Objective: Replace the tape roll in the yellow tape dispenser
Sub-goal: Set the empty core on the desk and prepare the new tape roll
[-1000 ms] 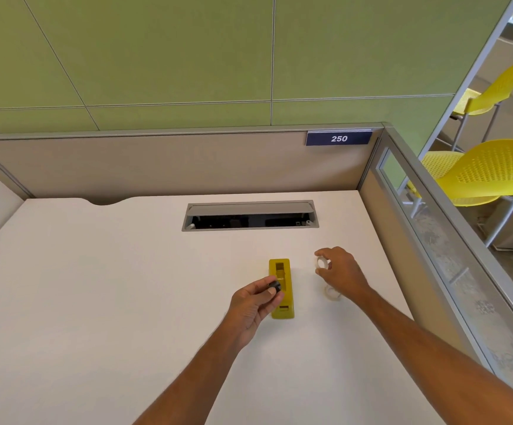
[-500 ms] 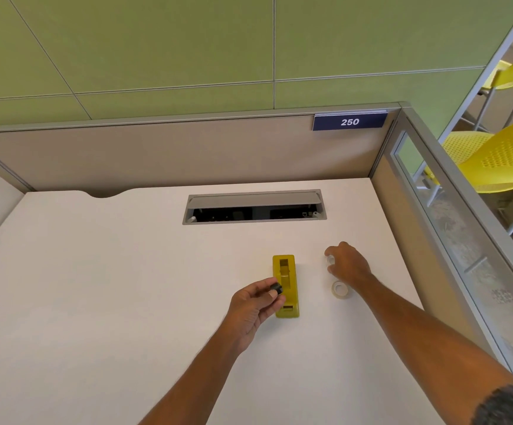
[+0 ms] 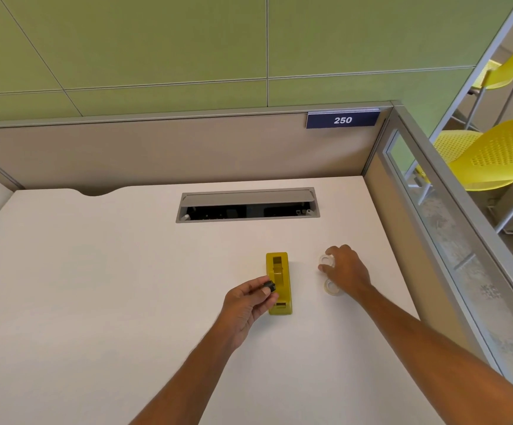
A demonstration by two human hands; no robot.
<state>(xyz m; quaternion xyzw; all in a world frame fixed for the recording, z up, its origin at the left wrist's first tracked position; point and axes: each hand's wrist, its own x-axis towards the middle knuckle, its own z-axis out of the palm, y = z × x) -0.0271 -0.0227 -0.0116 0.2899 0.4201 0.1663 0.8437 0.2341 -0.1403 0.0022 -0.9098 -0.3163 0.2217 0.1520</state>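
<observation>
The glossy yellow tape dispenser (image 3: 278, 283) lies flat on the white tabletop (image 3: 95, 286), its roll cradle bare. The left hand (image 3: 249, 305) pinches a small black spindle (image 3: 269, 286) beside it. The right hand (image 3: 345, 268) clasps a clear tape roll (image 3: 326, 260); another clear roll (image 3: 331, 286) lies partly hidden beneath that hand.

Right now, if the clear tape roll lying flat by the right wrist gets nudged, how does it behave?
The tape roll lies flat on the desk, so it would probably slide, not roll. It looks thin and see-through, so likely light and easy to knock away. The right hand hovers close beside it, already holding another roll; a brush seems plausible.
</observation>
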